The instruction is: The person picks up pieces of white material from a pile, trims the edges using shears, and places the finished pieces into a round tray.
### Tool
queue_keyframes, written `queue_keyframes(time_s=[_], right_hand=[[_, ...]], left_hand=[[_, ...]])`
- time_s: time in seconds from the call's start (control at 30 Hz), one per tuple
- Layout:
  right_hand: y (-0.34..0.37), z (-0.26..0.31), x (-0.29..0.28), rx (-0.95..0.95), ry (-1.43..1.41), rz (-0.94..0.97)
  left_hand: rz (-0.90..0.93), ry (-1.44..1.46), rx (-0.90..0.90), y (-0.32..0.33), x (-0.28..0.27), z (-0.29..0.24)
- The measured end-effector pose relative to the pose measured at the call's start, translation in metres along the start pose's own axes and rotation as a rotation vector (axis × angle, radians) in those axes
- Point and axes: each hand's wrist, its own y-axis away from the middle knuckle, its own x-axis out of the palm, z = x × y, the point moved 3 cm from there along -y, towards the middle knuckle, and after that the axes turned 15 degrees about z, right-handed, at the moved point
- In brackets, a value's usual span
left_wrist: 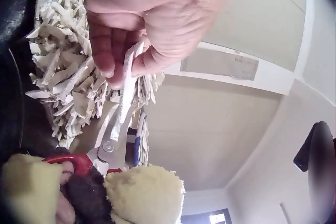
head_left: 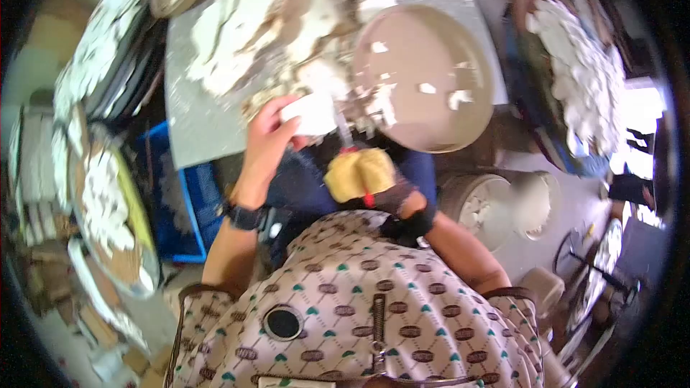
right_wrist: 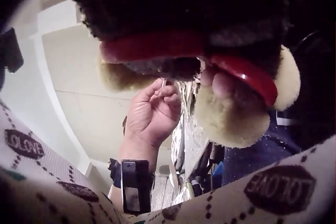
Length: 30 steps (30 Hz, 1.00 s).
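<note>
While gripping red-handled scissors (left_wrist: 108,146) with the padded right hand (head_left: 365,174), pinching a white piece (head_left: 315,116) beside the blades (head_left: 344,131) with the left hand (head_left: 267,138), seemingly for steadiness and to spare the fingertips (left_wrist: 107,70); presenting it thin, flat, matte and slightly rough-edged; working before a table (head_left: 184,128) bearing heaped scraps (left_wrist: 76,77) and a round tan tray (head_left: 431,121).

"LOLOVE" stands in pale capitals on a dark oval (right_wrist: 281,188) printed on a person's patterned garment (head_left: 338,294), in the right wrist view. A second oval (right_wrist: 23,143), at that view's left edge, bears the same word. Across the garment's front in the head view, smaller ovals carry lettering too blurred to read. Faint marks on a grey panel (left_wrist: 219,66), left wrist view, are illegible.
</note>
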Motion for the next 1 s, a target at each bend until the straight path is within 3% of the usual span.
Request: queue_keyframes(time_s=[0.07, 0.2, 0.23, 0.3, 0.4, 0.57, 0.63, 0.7, 0.73, 0.77, 0.8, 0.83, 0.87, 0.9, 0.97, 1.0], right_hand=[[0.001, 0.013, 0.008, 0.112, 0.254, -0.145], [-0.001, 0.037, 0.019, 0.080, 0.554, -0.122], [0.001, 0.032, 0.018, 0.200, 0.381, -0.130], [-0.003, 0.044, 0.024, 0.086, 0.378, -0.007], [0.001, 0.056, 0.029, 0.150, 0.753, -0.203], [0.009, 0.039, 0.022, 0.104, 0.609, -0.258], [0.013, 0.024, 0.009, 0.063, 0.685, -0.178], [0.025, 0.010, 0.000, 0.106, 0.754, -0.296], [0.031, 0.006, -0.006, 0.255, 0.794, -0.257], [0.036, 0.016, 0.000, 0.331, 0.631, -0.236], [0.039, 0.011, -0.003, 0.278, 0.476, -0.171], [0.041, 0.000, -0.010, 0.260, 0.537, -0.184], [0.042, -0.011, -0.016, 0.242, 0.598, -0.199], [0.039, -0.001, -0.010, 0.356, 0.704, -0.162], [0.041, -0.007, -0.012, 0.146, 0.770, -0.248], [0.042, 0.000, -0.006, 0.044, 0.845, -0.302]], left_hand=[[-0.042, -0.017, -0.001, 0.001, 0.001, 0.003], [-0.007, -0.069, -0.037, -0.003, 0.005, -0.001], [0.028, -0.060, -0.045, -0.005, 0.002, 0.002], [0.016, -0.023, -0.068, -0.010, 0.000, 0.008], [0.023, -0.055, -0.090, -0.012, 0.007, 0.000], [0.032, -0.073, -0.118, -0.009, 0.005, -0.003], [0.045, -0.062, -0.123, -0.010, 0.003, -0.006], [0.290, -0.127, -0.258, -0.017, -0.002, -0.026], [0.501, -0.194, -0.365, -0.025, -0.009, -0.035], [0.680, -0.313, -0.424, -0.037, 0.000, -0.042], [0.852, -0.435, -0.483, -0.052, 0.013, -0.056], [1.016, -0.558, -0.542, -0.066, 0.027, -0.071], [0.943, -0.414, -0.332, -0.075, 0.065, -0.097], [0.864, -0.267, -0.124, -0.074, 0.117, -0.125], [0.786, 0.207, 0.233, -0.055, 0.195, -0.186], [0.847, 0.204, 0.236, -0.049, 0.210, -0.192]])
